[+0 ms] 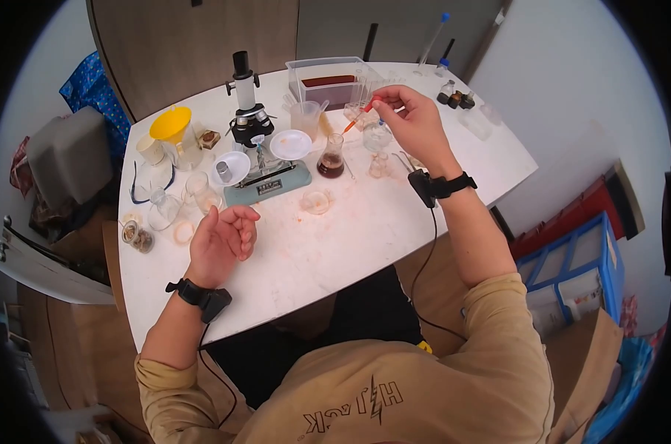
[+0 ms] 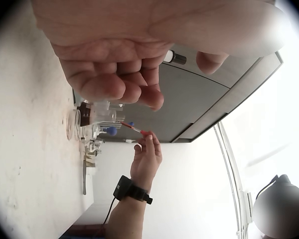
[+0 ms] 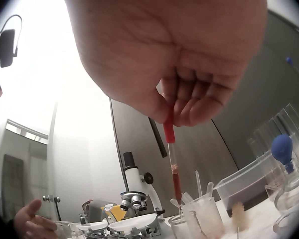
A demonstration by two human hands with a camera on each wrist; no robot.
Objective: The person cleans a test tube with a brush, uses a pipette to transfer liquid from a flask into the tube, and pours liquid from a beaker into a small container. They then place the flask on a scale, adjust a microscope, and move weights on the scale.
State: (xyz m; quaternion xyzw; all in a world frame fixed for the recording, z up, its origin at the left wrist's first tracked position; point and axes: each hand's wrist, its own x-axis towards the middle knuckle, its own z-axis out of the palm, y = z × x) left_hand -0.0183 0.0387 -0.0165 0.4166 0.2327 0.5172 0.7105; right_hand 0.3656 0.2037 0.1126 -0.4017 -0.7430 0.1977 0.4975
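My right hand point(image 1: 418, 124) pinches the red rubber bulb of a glass dropper point(image 3: 176, 180) between thumb and fingers. Reddish-orange liquid stands in the lower part of its tube. In the head view the dropper slants down left, its tip just above the mouth of a conical flask point(image 1: 331, 164) holding dark red-brown liquid. My left hand point(image 1: 223, 246) is held over the table's left front, palm turned inward, fingers loosely curled around nothing. A small glass dish point(image 1: 317, 202) with orange stains lies between the hands, and a balance point(image 1: 267, 186) with two white pans stands beyond the left hand.
Behind the balance stands a microscope point(image 1: 243, 100). A plastic beaker point(image 1: 304, 117) and a clear bin point(image 1: 306, 74) are behind the flask. At the left are a yellow funnel point(image 1: 171, 123), glass beakers and a jar point(image 1: 137, 237). Small dark bottles point(image 1: 461, 100) stand back right.
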